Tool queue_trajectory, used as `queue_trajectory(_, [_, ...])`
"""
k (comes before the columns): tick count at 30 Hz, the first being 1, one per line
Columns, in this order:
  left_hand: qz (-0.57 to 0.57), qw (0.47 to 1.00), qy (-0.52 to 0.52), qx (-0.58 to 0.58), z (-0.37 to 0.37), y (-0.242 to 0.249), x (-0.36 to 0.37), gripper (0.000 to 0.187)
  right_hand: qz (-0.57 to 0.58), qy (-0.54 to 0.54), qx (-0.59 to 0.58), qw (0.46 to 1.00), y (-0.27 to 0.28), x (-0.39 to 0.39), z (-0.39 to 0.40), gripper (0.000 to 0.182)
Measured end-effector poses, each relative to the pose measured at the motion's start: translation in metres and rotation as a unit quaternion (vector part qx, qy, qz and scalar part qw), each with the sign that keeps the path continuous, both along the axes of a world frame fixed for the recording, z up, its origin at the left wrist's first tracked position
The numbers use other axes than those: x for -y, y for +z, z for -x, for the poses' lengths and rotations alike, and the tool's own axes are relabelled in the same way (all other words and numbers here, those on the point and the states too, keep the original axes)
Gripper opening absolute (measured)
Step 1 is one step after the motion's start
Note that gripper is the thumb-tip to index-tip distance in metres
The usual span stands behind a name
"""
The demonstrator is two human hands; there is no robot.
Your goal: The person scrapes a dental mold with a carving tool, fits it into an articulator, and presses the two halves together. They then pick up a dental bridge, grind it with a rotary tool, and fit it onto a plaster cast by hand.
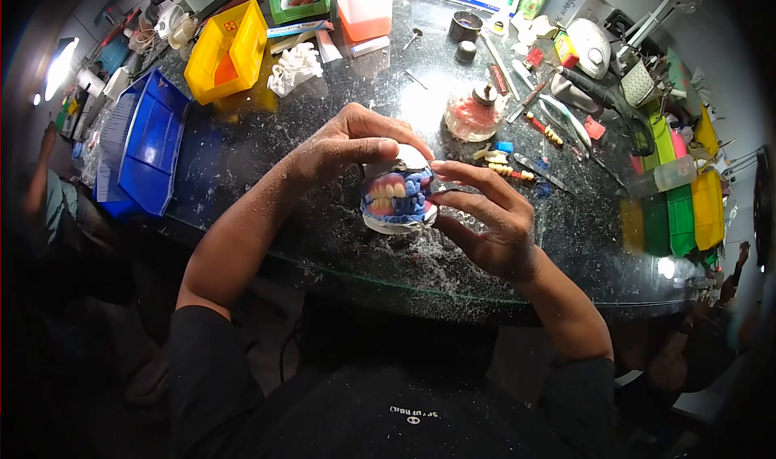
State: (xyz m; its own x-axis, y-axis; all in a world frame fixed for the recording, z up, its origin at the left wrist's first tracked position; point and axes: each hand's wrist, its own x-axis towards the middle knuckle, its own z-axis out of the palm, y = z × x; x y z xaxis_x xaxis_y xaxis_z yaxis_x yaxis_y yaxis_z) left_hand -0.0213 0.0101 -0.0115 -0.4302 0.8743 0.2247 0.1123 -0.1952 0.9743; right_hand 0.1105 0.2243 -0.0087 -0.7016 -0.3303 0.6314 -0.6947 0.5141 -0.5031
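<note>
A dental model (pixel 396 196) with upper and lower teeth, pink gums, blue wax on its right part and white plaster at top and bottom stands near the bench's front edge. My left hand (pixel 360 140) grips its plaster top from the left and above, the thumb lying across it. On the model's right side, my right hand (pixel 489 212) touches it with its fingertips, the fingers bent around that side. Behind them sits a pink and white round mould (pixel 473 115) with a dark metal knob on top.
A blue bin (pixel 149 148) and yellow bin (pixel 226 51) stand on the left, with crumpled tissue (pixel 296 69) nearby. Small tools, a tooth strip (pixel 509 170) and a knife (pixel 543 174) lie right of the mould. White debris covers the dark bench (pixel 323 245). Other people are at both sides.
</note>
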Motion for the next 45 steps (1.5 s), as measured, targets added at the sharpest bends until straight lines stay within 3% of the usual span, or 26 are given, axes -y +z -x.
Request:
queue_trajectory(7, [0.001, 1.0, 0.001, -0.015, 0.001, 0.0, 0.0004, 0.045, 0.001, -0.001, 0.011, 1.0, -0.0017, 0.0, -0.0007, 0.023])
queue_trajectory(10, [0.022, 0.999, 0.03, -0.014, -0.0023, 0.0032, -0.0015, 0.059, -0.001, 0.0, 0.007, 1.0, -0.0022, 0.0001, -0.0002, 0.024])
queue_trajectory(19, [0.035, 0.999, 0.026, -0.013, -0.0025, 0.0047, -0.0007, 0.059, -0.009, 0.005, 0.003, 1.0, 0.0, -0.0002, -0.0001, 0.024])
queue_trajectory(22, [0.006, 1.0, -0.001, -0.019, -0.0015, 0.0048, -0.0003, 0.044, -0.007, 0.007, 0.0, 1.0, -0.0002, -0.0003, 0.0002, 0.025])
queue_trajectory(37, [0.006, 1.0, -0.005, -0.016, -0.0008, 0.002, 0.0006, 0.042, -0.008, 0.002, 0.004, 1.0, -0.0013, -0.001, 0.0007, 0.024])
queue_trajectory(40, [0.057, 0.997, 0.054, 0.024, -0.0021, 0.0008, 0.0017, 0.063, -0.007, -0.006, 0.011, 1.0, 0.0005, -0.0018, 0.0007, 0.024])
queue_trajectory(41, [0.028, 0.997, 0.05, 0.054, -0.0033, 0.0014, 0.001, 0.066, -0.005, -0.007, 0.009, 1.0, 0.0001, -0.0019, 0.0013, 0.025])
queue_trajectory(44, [-0.051, 0.986, 0.084, 0.138, -0.0035, 0.0065, -0.0001, 0.066, 0.004, -0.009, 0.009, 1.0, -0.0009, -0.0027, 0.0031, 0.027])
queue_trajectory(45, [-0.083, 0.965, 0.134, 0.209, -0.0042, 0.0023, 0.0009, 0.057, 0.006, -0.013, 0.012, 1.0, -0.0011, -0.003, 0.0036, 0.028])
